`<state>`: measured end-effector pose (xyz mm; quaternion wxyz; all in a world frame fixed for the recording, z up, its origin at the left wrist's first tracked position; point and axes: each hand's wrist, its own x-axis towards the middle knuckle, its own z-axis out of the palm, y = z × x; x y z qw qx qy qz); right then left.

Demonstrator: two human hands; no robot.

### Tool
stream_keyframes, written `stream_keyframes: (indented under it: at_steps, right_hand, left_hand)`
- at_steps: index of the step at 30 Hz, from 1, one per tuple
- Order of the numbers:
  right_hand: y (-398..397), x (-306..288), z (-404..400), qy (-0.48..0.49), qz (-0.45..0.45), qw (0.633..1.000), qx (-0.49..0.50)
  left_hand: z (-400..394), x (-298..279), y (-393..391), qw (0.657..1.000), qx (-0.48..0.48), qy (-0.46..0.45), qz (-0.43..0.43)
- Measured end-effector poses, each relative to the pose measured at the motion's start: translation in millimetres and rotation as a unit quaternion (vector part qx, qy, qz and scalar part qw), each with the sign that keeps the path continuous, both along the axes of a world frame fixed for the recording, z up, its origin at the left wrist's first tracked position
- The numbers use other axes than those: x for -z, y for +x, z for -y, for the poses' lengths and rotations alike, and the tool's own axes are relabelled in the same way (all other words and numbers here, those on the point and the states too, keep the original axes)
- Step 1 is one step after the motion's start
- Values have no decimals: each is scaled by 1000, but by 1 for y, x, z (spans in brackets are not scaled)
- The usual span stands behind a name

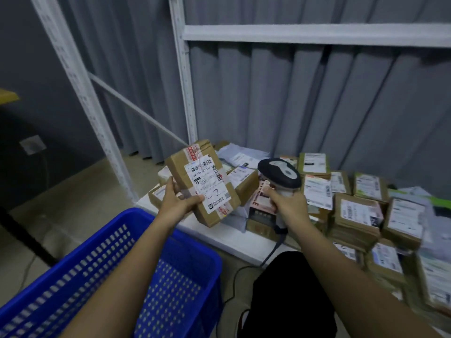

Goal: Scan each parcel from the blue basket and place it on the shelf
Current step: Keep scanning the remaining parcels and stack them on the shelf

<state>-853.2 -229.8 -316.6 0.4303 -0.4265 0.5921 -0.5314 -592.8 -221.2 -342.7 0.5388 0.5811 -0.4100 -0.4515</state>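
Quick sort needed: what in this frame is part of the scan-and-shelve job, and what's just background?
In the job:
- cardboard parcel, held up in the left hand
- scanner, gripped by the right hand
- blue basket
- shelf with stacked parcels

Just there:
- grey curtain
- wall socket
- yellow tabletop edge

left arm: bare, stretched forward | left grip (179,200): thumb on top, fingers curled beneath the near edge of what it holds, tilted up | right arm: bare, stretched forward from lower right | right grip (288,206): fingers wrapped round a handle, knuckles up, level with the left
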Motion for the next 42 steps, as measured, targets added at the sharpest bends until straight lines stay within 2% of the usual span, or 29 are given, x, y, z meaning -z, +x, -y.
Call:
stream_keyframes:
  at_steps: [3, 7, 11, 14, 17, 21, 23, 26, 28, 31, 33, 38, 42]
  right_hand:
    - [-35, -3, 8, 8, -11, 1000, 3]
    - [-74, -6, 11, 16, 2, 999, 44]
    - [-102, 0, 12, 21, 5, 997, 75]
    - [-112, 8, 13, 25, 7, 997, 73]
    - [-114, 15, 16, 26, 10, 998, 64]
    - [-109, 23, 22, 26, 24, 998, 43]
    - [-105, 27, 23, 27, 30, 999, 34]
    - [-100, 30, 22, 24, 15, 999, 26]
    - [-95, 31, 20, 25, -3, 999, 20]
    - [-82, 26, 16, 24, -20, 1000, 0]
    - [-69, 22, 13, 15, -24, 999, -23]
    - [-22, 16, 8, -12, -50, 995, -83]
    - [30, 14, 2, -13, -78, 984, -161]
  left_hand:
    - [26, -5, -33, 999, 19, 18, -20]
    - [60, -5, -76, 997, 55, 44, 36]
    - [97, -5, -118, 991, 107, 57, 53]
    - [117, 2, -144, 982, 104, 29, 155]
    - [126, 20, -161, 943, 125, 11, 310]
    - [126, 38, -171, 853, 215, 99, 465]
    - [119, 39, -170, 826, 252, 107, 493]
    - [107, 41, -163, 815, 273, 90, 504]
    - [102, 41, -159, 834, 251, 61, 488]
    - [90, 43, -144, 908, 170, -43, 380]
    - [75, 48, -126, 930, 117, -106, 331]
    - [26, 70, -60, 979, -32, -45, 199]
    - [-18, 105, 9, 973, -179, 52, 139]
